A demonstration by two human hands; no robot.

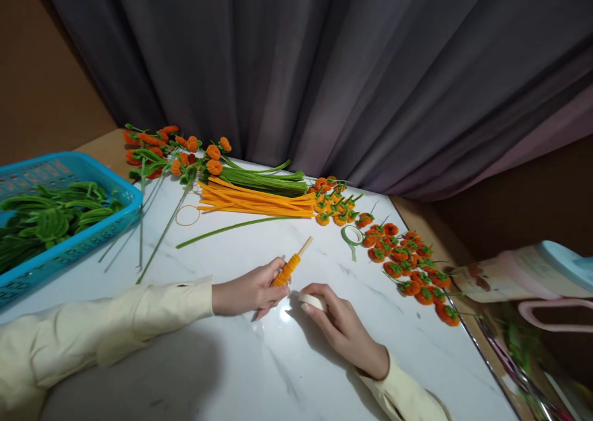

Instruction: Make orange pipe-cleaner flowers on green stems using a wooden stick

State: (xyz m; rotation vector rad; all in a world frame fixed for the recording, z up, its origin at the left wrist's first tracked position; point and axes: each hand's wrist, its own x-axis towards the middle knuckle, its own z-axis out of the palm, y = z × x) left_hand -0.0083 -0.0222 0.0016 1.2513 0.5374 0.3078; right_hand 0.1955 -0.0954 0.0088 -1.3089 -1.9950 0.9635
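My left hand (254, 290) is closed around a thin wooden stick (306, 246) wrapped with a coil of orange-yellow pipe cleaner (286, 271). The bare end of the stick points up and to the right. To its right, my right hand (341, 328) pinches a small white roll-like object (312, 301), partly covered by the fingers. The hands are apart. Beyond them lie a bundle of orange-yellow pipe cleaners (259, 199), a bundle of green ones (266, 181) and one single green stem (231, 226).
A blue basket (134, 199) of green leaves stands at the left. Orange flowers (214, 160) lie at the back, more orange flower heads (411, 266) at the right, by a green tape roll (352, 235). A cup (514, 276) is at the right edge.
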